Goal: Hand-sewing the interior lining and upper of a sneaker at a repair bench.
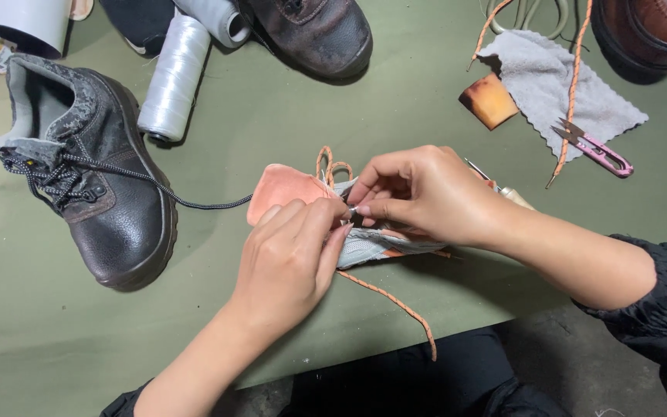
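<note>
Both my hands pinch at one spot on the small grey-and-salmon shoe point(380, 245) mid-bench, left hand point(291, 259) and right hand point(418, 193) fingertips pressed together there, its orange lace point(395, 303) trailing loose toward the near edge, so work looks unfinished.

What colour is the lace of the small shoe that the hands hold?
Orange with small dark flecks, the lace trailing below the shoe; the head view shows it best.
</note>
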